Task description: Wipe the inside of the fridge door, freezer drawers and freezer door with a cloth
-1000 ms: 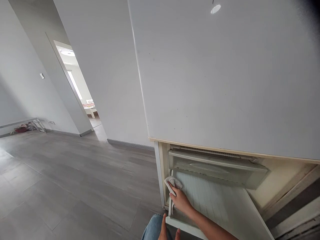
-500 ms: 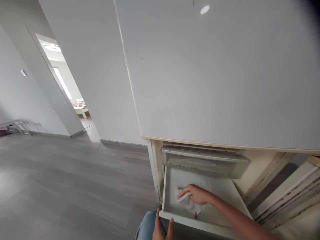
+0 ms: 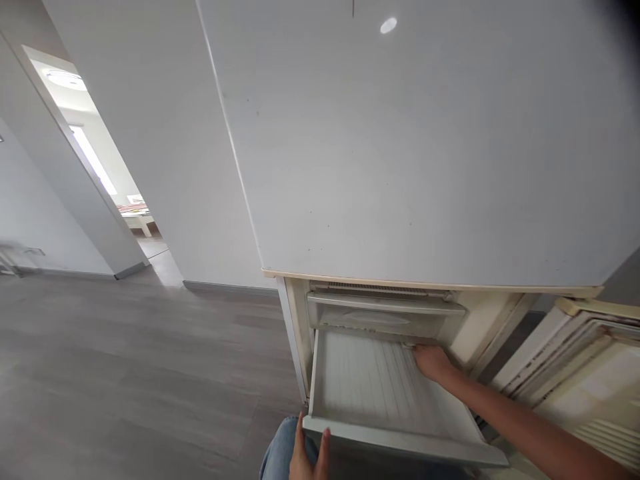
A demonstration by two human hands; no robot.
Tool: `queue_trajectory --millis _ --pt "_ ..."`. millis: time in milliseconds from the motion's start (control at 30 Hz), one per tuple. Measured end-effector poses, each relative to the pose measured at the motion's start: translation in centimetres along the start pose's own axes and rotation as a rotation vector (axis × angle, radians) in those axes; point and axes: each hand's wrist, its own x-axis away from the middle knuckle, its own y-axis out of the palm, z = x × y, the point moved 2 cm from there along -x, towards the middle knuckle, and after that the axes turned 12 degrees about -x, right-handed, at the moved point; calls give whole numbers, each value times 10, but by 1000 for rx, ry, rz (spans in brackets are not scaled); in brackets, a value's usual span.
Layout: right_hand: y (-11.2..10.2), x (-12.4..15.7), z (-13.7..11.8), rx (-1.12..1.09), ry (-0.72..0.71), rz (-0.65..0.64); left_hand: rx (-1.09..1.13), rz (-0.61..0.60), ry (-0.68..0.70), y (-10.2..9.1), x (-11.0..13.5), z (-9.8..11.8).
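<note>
A pale freezer drawer point(image 3: 370, 387) with a ribbed bottom is pulled out from the white fridge compartment. My left hand point(image 3: 309, 457) grips the drawer's front left corner, thumb and fingers on either side of the front panel. Deep inside, at the back of the drawer, my right hand point(image 3: 433, 362) is closed, fingers pointing left. A small bit of white cloth point(image 3: 409, 345) shows at its fingertips; the rest is hidden under the hand.
Above sits a second closed drawer point(image 3: 383, 313) with a clear front. The open fridge door point(image 3: 575, 367), with a stained seal, stands at the right. A large white panel point(image 3: 400, 147) fills the upper view. My knee in jeans point(image 3: 280, 447) is beside the drawer.
My right hand has moved with the white cloth from the drawer's front left area to its back right. My left hand stays on the front corner. The view has turned slightly right.
</note>
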Motion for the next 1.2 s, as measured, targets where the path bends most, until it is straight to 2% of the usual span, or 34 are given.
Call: queue_trajectory --millis 67,233,333,433,533,633,667,700,733,833,933,1033,1200 --pt "2 6 -2 4 -20 15 55 -44 26 -3 1 2" --pt "9 32 -6 31 -103 60 76 -77 -61 -9 3 6" --pt "15 52 -6 80 -130 8 80 -67 -20 -8 3 5" --pt "18 72 -10 127 -143 -110 83 -55 -5 -7 3 3" --pt "13 85 -18 109 -73 -262 98 -49 4 -7 4 3" --pt "4 87 -30 -80 20 -551 108 -39 16 -6 4 4" --pt "1 84 -33 -168 42 -612 99 -31 17 -6 4 3" --pt "-3 79 -36 -249 57 -617 83 -22 16 -5 3 3" --pt "-6 72 -37 -312 67 -557 63 -14 19 -5 3 2" --pt "-9 42 -38 -407 56 -204 5 -2 44 -4 3 1" --pt "5 11 -36 -443 93 24 -10 -3 50 -6 5 3" --pt "27 -15 -40 -393 190 78 24 -17 21 -8 7 5" --pt "60 -42 -59 -360 200 25 46 -46 -22 -9 8 8"
